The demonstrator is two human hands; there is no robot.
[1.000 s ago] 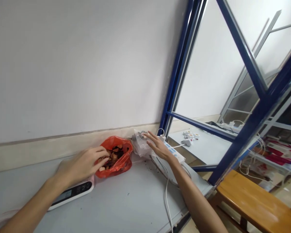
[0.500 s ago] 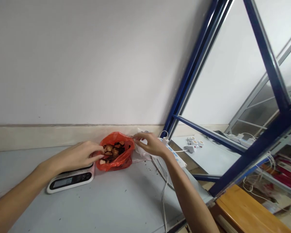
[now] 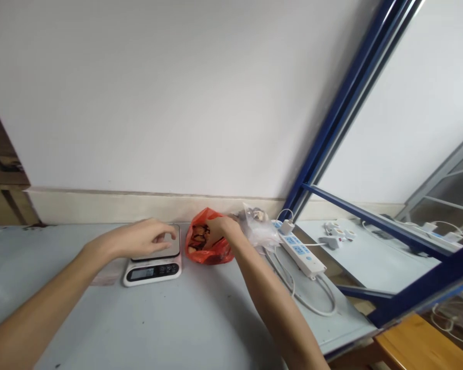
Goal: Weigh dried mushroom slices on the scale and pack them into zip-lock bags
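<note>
A red plastic bag (image 3: 212, 256) stands on the grey table, its mouth spread, with brown and dark dried slices (image 3: 198, 235) inside. My right hand (image 3: 219, 227) reaches down into the bag; its fingers are hidden among the contents. Left of the bag sits a white kitchen scale (image 3: 154, 272) with a dark display strip whose digits are too small to read. Over its metal plate hovers my left hand (image 3: 148, 239), holding nothing, the fingers loosely bent and apart from the thumb.
Right of the bag lie a clear plastic bag (image 3: 260, 228) and a white power strip (image 3: 303, 254) with looping cables. A blue metal frame (image 3: 343, 103) rises beside them. The wall runs behind the table. At lower right is an orange wooden surface (image 3: 424, 341).
My left hand has let go of the red bag's rim and moved left over the scale. My right hand has gone from the bag's right edge into it. The view has shifted left.
</note>
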